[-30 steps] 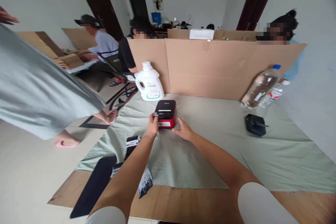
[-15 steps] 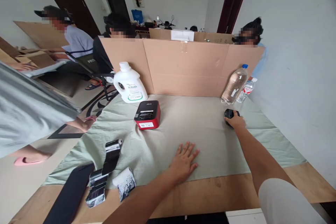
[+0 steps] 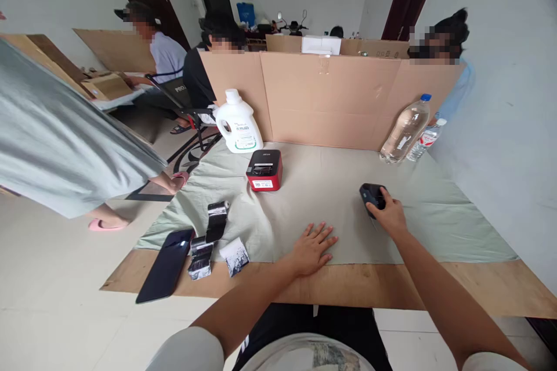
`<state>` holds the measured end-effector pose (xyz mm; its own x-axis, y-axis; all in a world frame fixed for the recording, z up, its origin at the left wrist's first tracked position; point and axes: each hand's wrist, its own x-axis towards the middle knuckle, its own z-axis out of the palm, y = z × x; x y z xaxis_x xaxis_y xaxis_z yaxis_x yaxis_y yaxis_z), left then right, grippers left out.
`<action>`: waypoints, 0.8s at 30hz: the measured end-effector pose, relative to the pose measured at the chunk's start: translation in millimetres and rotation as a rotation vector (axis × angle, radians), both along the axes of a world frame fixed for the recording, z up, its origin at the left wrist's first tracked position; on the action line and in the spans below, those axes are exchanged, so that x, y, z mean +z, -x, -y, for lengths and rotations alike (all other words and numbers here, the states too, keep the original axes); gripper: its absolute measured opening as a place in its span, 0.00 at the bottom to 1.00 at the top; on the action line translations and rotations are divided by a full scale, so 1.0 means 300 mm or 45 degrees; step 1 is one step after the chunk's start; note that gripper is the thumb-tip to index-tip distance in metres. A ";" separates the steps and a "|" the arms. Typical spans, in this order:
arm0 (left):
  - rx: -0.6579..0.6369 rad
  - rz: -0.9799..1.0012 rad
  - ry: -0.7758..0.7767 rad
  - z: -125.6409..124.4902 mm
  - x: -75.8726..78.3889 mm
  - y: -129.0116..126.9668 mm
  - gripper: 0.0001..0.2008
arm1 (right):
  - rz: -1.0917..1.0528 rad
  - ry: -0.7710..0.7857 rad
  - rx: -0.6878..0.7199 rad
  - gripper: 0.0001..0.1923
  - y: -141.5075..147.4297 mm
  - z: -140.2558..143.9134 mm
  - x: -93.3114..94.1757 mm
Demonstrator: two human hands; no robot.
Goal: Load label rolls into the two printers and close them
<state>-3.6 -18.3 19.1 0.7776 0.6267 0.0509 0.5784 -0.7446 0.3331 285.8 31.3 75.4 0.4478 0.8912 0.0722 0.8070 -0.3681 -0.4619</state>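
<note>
My left hand (image 3: pixel 312 249) lies flat on the pale green cloth (image 3: pixel 331 179) with its fingers spread, holding nothing. At the right, my right hand (image 3: pixel 391 215) grips a small black box-shaped device (image 3: pixel 373 196) between thumb and fingers, just above or on the cloth; which I cannot tell. Its exact kind does not show. Left of the middle stands a red and black label printer (image 3: pixel 264 171) with a white sticker on its front. Nearer the front left lie a partly unrolled strip of black printed paper (image 3: pixel 216 221) and a white paper roll with dark print (image 3: pixel 235 256).
A black phone (image 3: pixel 166 266) lies at the front left edge. A white detergent jug (image 3: pixel 239 124) and two clear bottles (image 3: pixel 407 130) stand before a cardboard screen (image 3: pixel 324 101). People sit beyond it; a person in a grey dress (image 3: pixel 78 139) walks at left. A wall (image 3: pixel 517 104) borders the right.
My right hand has drawn the black device nearer and a little left. My left hand stays flat on the cloth. The view has shifted left and back, and the person in grey has moved.
</note>
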 end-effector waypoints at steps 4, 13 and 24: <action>0.098 0.061 -0.004 0.009 0.005 0.002 0.31 | 0.044 -0.142 0.261 0.39 0.215 0.096 -0.041; 0.459 0.315 -0.025 0.009 -0.031 0.006 0.30 | 0.091 -0.096 0.297 0.41 0.453 0.181 -0.107; 0.579 0.742 0.126 -0.026 -0.050 0.020 0.29 | 0.246 -0.484 0.653 0.33 0.442 0.306 -0.204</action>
